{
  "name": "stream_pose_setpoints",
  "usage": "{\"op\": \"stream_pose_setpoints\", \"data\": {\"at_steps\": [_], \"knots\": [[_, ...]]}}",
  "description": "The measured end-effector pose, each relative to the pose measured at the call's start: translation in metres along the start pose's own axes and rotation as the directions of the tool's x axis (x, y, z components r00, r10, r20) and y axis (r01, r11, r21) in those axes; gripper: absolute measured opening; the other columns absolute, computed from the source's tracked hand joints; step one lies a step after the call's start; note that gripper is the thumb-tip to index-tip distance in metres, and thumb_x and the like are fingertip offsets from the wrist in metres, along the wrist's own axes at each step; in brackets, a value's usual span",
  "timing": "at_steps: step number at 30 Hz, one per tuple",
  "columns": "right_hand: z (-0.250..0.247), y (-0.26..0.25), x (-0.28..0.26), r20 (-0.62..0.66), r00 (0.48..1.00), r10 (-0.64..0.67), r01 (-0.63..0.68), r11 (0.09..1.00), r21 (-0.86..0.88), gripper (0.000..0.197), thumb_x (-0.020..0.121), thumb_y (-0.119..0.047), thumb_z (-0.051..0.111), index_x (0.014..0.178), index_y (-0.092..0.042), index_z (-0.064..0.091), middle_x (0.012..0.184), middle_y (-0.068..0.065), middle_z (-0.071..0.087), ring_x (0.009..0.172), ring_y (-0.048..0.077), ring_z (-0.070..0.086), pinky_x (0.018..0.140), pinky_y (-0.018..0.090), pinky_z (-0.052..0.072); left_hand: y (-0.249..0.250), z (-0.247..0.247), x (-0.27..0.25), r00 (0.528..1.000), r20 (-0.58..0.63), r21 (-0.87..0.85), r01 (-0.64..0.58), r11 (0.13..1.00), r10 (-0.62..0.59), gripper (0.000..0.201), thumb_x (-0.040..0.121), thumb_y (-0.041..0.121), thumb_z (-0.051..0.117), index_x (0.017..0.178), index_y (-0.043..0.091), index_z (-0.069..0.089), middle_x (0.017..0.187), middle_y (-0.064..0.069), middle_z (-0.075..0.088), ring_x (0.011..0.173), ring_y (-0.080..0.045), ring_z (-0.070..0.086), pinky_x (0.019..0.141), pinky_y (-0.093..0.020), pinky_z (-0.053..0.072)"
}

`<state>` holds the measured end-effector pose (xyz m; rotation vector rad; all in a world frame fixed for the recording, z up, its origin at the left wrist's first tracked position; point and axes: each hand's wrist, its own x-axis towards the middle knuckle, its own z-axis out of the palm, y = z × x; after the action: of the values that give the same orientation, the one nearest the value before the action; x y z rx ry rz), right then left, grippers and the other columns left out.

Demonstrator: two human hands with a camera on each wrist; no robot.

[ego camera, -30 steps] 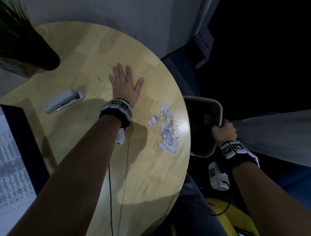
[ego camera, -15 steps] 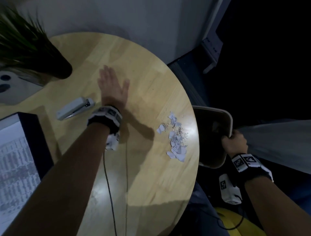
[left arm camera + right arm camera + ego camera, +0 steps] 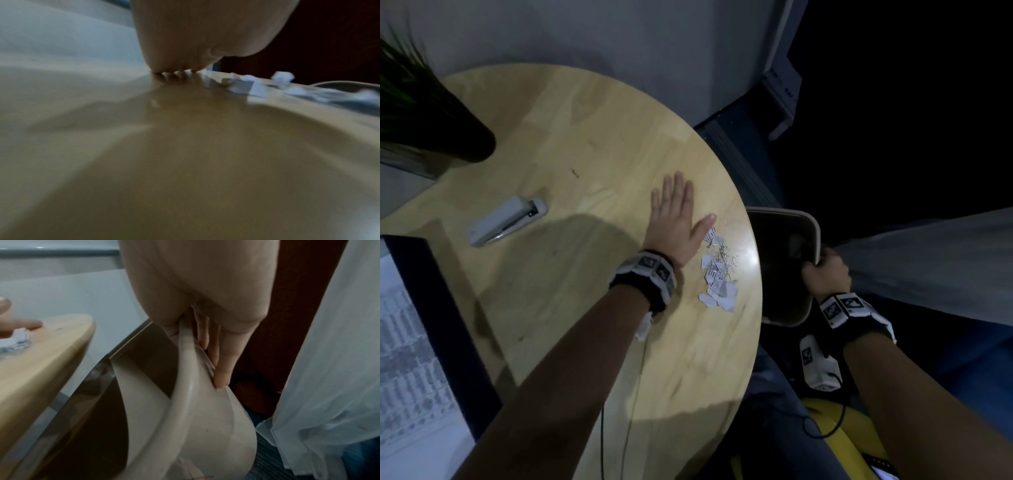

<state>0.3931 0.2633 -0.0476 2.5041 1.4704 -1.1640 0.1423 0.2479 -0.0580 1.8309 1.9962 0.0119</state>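
Loose paper scraps and staples [image 3: 718, 274] just beside the bin [image 3: 780, 210] look feather-light, better swept than pinched by the flat, open left hand [image 3: 674, 222] next to them, while the right hand [image 3: 825, 274] grips the bin's rim

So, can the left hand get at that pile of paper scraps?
Probably yes: the left hand lies flat on the table right beside the paper scraps, nothing between them.

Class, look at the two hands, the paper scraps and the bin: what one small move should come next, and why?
Probably sweep the left hand sideways across the table, pushing the paper scraps over the edge. It lies flat beside the pile, and the right hand grips the bin by its rim next to that edge.
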Motion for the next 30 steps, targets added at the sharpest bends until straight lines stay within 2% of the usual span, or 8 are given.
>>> {"op": "stream_pose_setpoints", "data": {"at_steps": [4, 6, 9, 11, 16, 19, 23, 30], "knots": [[0.001, 0.008, -0.011, 0.016, 1.000, -0.003, 0.003, 1.000, 0.023, 0.037, 0.083, -0.013, 0.051, 0.119, -0.011, 0.057, 0.117, 0.024, 0.063, 0.109, 0.044, 0.057, 0.091, 0.041, 0.045, 0.017, 0.022, -0.035, 0.989, 0.066, 0.023, -0.137, 0.990, 0.136, 0.076, 0.087, 0.059, 0.002, 0.145, 0.010, -0.008, 0.155, -0.011, -0.013, 0.142, -0.023, -0.015, 0.117, -0.042, -0.010], [0.001, 0.014, -0.014, 0.022, 1.000, -0.001, 0.000, 1.000, 0.029, 0.038, 0.083, -0.013, 0.051, 0.120, -0.011, 0.057, 0.117, 0.025, 0.063, 0.109, 0.044, 0.057, 0.091, 0.041, 0.045, 0.013, 0.026, -0.048, 0.988, 0.003, -0.099, -0.154, 0.983, 0.155, 0.072, 0.090, 0.055, 0.010, 0.145, 0.011, -0.006, 0.157, -0.009, -0.005, 0.144, -0.021, -0.009, 0.118, -0.041, -0.004], [0.000, 0.023, -0.015, 0.020, 1.000, 0.011, -0.012, 0.999, 0.032, 0.039, 0.083, -0.013, 0.052, 0.121, -0.011, 0.057, 0.118, 0.024, 0.063, 0.110, 0.043, 0.057, 0.091, 0.040, 0.045, -0.011, 0.023, -0.053, 0.961, -0.257, -0.208, 0.046, 0.977, -0.100, 0.069, 0.092, 0.049, 0.013, 0.146, 0.006, 0.007, 0.157, -0.014, 0.008, 0.145, -0.024, 0.000, 0.118, -0.044, 0.004], [0.000, 0.026, -0.013, 0.020, 1.000, 0.017, -0.018, 0.999, 0.029, 0.038, 0.083, -0.012, 0.052, 0.121, -0.011, 0.057, 0.118, 0.024, 0.063, 0.111, 0.043, 0.056, 0.091, 0.039, 0.045, -0.029, 0.021, -0.049, 0.914, -0.308, -0.294, 0.172, 0.940, -0.263, 0.071, 0.092, 0.048, 0.013, 0.144, 0.000, 0.013, 0.155, -0.018, 0.011, 0.144, -0.028, 0.002, 0.118, -0.048, 0.005], [-0.007, 0.025, -0.006, -0.010, 1.000, 0.013, -0.012, 1.000, 0.025, 0.038, 0.083, -0.012, 0.051, 0.120, -0.010, 0.058, 0.119, 0.024, 0.062, 0.111, 0.042, 0.056, 0.090, 0.038, 0.045, -0.003, 0.025, -0.040, 0.940, -0.223, -0.227, 0.208, 0.951, -0.259, 0.079, 0.087, 0.053, 0.007, 0.145, 0.000, 0.010, 0.156, -0.017, 0.005, 0.144, -0.029, -0.002, 0.115, -0.045, -0.006], [-0.011, 0.024, -0.004, -0.022, 1.000, 0.013, -0.011, 0.999, 0.050, 0.038, 0.083, -0.015, 0.052, 0.120, -0.012, 0.058, 0.120, 0.023, 0.062, 0.112, 0.042, 0.056, 0.090, 0.038, 0.046, 0.023, 0.030, -0.037, 0.922, -0.197, -0.249, 0.283, 0.926, -0.334, 0.083, 0.084, 0.057, 0.004, 0.144, -0.001, 0.009, 0.156, -0.018, 0.003, 0.144, -0.031, -0.003, 0.115, -0.045, -0.007], [-0.014, 0.023, -0.005, -0.037, 0.999, 0.013, -0.010, 0.997, 0.079, 0.039, 0.081, -0.016, 0.053, 0.120, -0.013, 0.058, 0.118, 0.022, 0.063, 0.111, 0.042, 0.057, 0.090, 0.038, 0.046, 0.065, 0.040, -0.034, 0.977, -0.127, -0.233, 0.140, 0.962, -0.173, 0.077, 0.088, 0.055, 0.004, 0.145, 0.003, 0.002, 0.157, -0.014, -0.004, 0.144, -0.026, -0.011, 0.116, -0.043, -0.011], [-0.019, 0.023, -0.013, -0.039, 0.999, -0.005, 0.009, 0.994, 0.106, 0.041, 0.081, -0.016, 0.053, 0.121, -0.012, 0.058, 0.119, 0.021, 0.063, 0.111, 0.041, 0.057, 0.092, 0.039, 0.046, 0.099, 0.048, -0.034, 0.994, -0.067, -0.209, 0.073, 0.975, -0.088, 0.072, 0.093, 0.049, 0.011, 0.145, 0.002, 0.002, 0.156, -0.017, -0.007, 0.143, -0.026, -0.015, 0.116, -0.042, -0.011]]}}
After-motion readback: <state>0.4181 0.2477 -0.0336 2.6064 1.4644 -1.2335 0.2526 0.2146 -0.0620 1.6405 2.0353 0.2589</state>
